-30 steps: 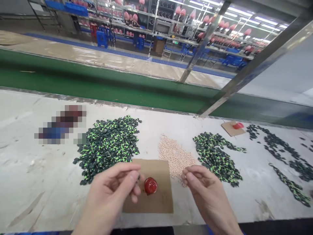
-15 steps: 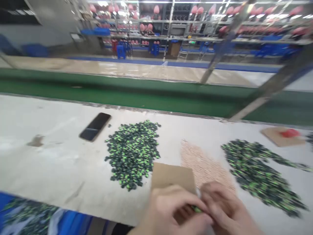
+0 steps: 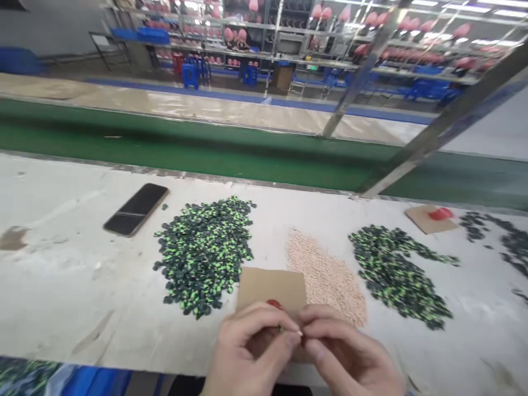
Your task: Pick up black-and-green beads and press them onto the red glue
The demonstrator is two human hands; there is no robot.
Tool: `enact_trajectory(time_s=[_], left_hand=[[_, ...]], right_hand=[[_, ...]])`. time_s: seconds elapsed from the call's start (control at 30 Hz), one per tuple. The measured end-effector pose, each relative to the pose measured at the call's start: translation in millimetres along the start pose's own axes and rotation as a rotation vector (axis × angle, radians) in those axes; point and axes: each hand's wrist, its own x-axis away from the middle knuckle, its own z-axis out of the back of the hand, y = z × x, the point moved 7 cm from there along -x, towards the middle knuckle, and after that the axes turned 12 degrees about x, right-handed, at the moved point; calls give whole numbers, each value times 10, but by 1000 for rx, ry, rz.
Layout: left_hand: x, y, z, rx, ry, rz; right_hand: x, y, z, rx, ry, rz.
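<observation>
My left hand (image 3: 251, 349) and my right hand (image 3: 342, 355) meet fingertip to fingertip at the near edge of the white table (image 3: 61, 280), both pinched on a tiny piece too small to name. Under them lies a brown cardboard square (image 3: 270, 289), and a red blob (image 3: 274, 303) on it peeks out above my left fingers. A heap of small pinkish beads (image 3: 324, 275) lies just behind my right hand. Heaps of dark green and bright green pieces lie at left (image 3: 206, 250) and at right (image 3: 396, 272).
A black phone (image 3: 136, 209) lies face up at the table's back left. A second cardboard piece with a red blob (image 3: 431, 218) sits at the far right, with more dark pieces (image 3: 509, 242) beyond. A green conveyor belt (image 3: 206, 151) runs behind the table. Slanted metal posts (image 3: 433, 137) rise at right.
My hands, apart a second ago on either side of the red blob, have come together fingertip to fingertip over the cardboard. The view has swung left, bringing the phone into sight.
</observation>
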Motion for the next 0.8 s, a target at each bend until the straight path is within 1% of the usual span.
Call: enact_trajectory(time_s=[0.07, 0.13, 0.23, 0.33, 0.4, 0.47, 0.53, 0.57, 0.6, 0.63, 0.73, 0.8], left_hand=[[13, -35, 24, 61, 27, 65], [34, -62, 14, 112, 39, 128], [62, -72, -11, 163, 61, 216], [84, -73, -11, 160, 84, 284], [94, -64, -3, 146, 86, 283], [98, -27, 14, 117, 93, 218], [103, 27, 37, 60, 110, 130], [106, 42, 45, 39, 117, 111], [108, 38, 49, 36, 121, 125], [110, 15, 48, 56, 119, 171], [125, -96, 10, 208, 81, 402], [130, -138, -20, 293, 41, 511]], right_hand=[[-7, -24, -31, -55, 20, -48], [0, -44, -48, -79, 12, -52], [5, -91, -54, -61, -49, -2], [-3, -130, -44, -17, -92, 37], [-7, -141, -51, 3, -115, 37], [-5, -129, -63, 6, -124, 14], [1, -107, -64, -15, -105, -14], [5, -95, -69, -28, -102, -25], [10, -86, -77, -36, -105, -31], [14, -81, -86, -36, -110, -32], [21, -90, -104, -2, -123, -11], [13, -118, -102, 28, -117, 22]])
